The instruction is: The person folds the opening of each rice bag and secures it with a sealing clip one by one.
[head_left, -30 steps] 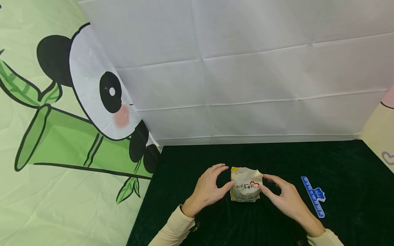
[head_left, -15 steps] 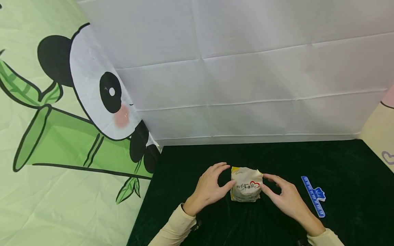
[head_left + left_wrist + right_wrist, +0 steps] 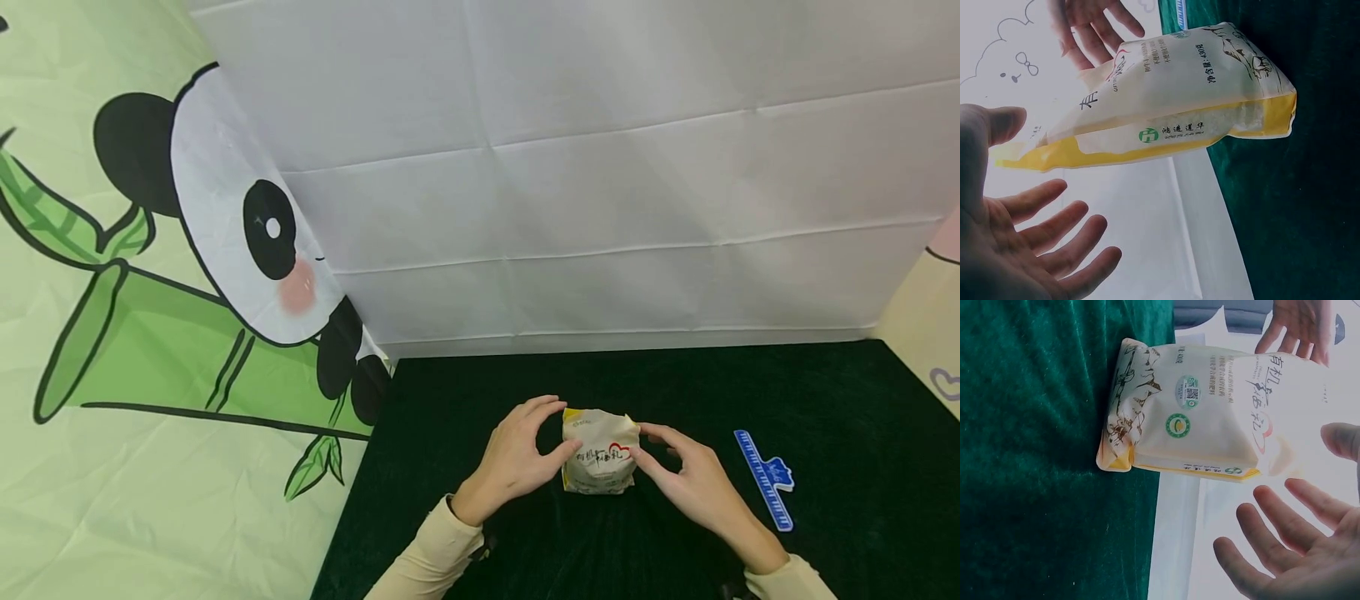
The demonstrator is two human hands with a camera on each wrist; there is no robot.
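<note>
A cream-and-yellow food bag (image 3: pixel 598 467) with printed Chinese lettering and a red heart stands upright on the dark green cloth. My left hand (image 3: pixel 517 450) is at its left side, fingers spread and the thumb overlapping the bag's front in the head view. On the other side, my right hand (image 3: pixel 690 479) has its fingertips right at the bag's upper edge. The left wrist view shows the fingers (image 3: pixel 1054 225) parted beside the yellow side seam, not wrapped round it. In the right wrist view, the right fingers (image 3: pixel 1272 534) are likewise spread beside the bag (image 3: pixel 1204 412).
A blue bag clip (image 3: pixel 765 483) with ruler-like markings lies on the cloth to the right of my right hand. A white sheet (image 3: pixel 600 208) hangs behind the table (image 3: pixel 465 383). At the left hangs a green panda-print sheet (image 3: pixel 187 483).
My left hand has shifted slightly right, its thumb further over the bag's front. The right hand and the bag have hardly moved.
</note>
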